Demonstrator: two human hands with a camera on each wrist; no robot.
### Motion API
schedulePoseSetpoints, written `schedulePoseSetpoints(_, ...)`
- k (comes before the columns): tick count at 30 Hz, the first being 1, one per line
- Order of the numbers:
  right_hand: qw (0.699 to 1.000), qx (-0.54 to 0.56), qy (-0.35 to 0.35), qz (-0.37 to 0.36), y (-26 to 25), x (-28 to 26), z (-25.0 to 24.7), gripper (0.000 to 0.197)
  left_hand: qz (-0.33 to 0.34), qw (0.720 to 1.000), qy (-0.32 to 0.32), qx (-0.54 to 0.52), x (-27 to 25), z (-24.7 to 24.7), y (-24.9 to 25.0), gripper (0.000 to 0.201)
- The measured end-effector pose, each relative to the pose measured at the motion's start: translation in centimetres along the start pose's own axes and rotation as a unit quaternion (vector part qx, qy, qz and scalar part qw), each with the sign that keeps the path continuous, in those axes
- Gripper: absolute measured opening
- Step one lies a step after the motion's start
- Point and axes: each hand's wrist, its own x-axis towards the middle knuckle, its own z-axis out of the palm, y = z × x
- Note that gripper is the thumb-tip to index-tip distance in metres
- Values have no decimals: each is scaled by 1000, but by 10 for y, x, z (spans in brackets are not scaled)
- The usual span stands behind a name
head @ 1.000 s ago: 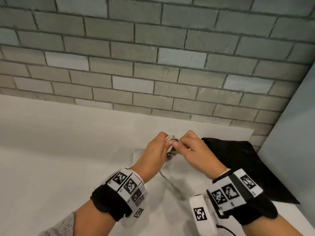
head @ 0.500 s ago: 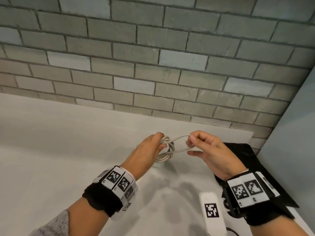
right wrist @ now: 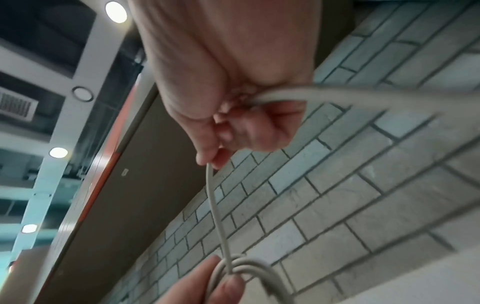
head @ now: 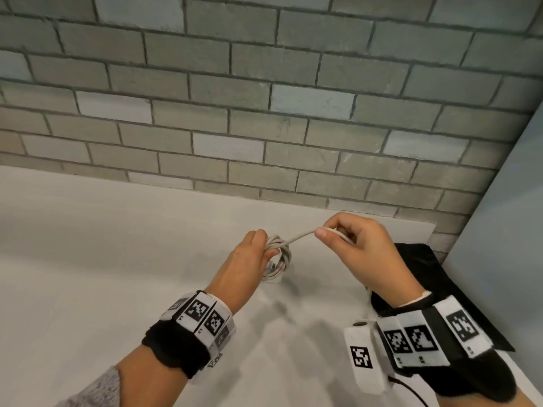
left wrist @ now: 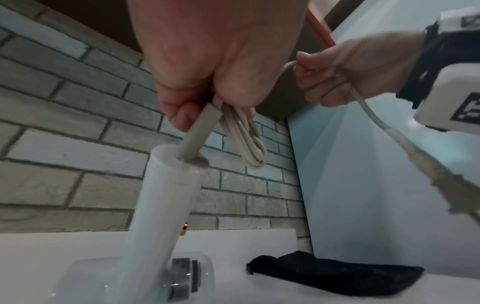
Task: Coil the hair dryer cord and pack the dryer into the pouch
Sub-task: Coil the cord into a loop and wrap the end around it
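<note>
A grey brick wall [head: 264,118] (a few paler bricks among them) backs a white counter [head: 88,259], a pale blue panel [head: 505,230] stands at right, and round ceiling lights [right wrist: 116,12] glow overhead.

Head view looks down over both wrists toward the grey brick wall [head: 264,118]; each wrist view peers up, very near its fingers, sharing that wall and the pale coiled cord [left wrist: 249,142]

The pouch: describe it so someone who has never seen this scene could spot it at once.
Start at the grey brick wall and drop to the white table beneath it. At the table's right end, beside the pale blue panel, lies the pouch: a flat, limp black fabric bag, the only dark thing lying on the table.
</note>
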Motion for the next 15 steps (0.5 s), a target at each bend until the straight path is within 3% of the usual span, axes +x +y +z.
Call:
schedulePoseSetpoints(4, 987, 145, -71, 23, -6, -3, 1, 16, -20, 1000, -4, 12, 1, 4, 5, 25)
schedulePoseSetpoints(9, 997, 66, 29, 12, 17, 2, -1, 13, -15, 1000, -4, 17, 0, 4, 5, 24)
schedulePoseSetpoints(15, 997, -5, 28, 74, 58, -1, 15, 14, -16, 994, -8, -106, -3, 2, 13, 29)
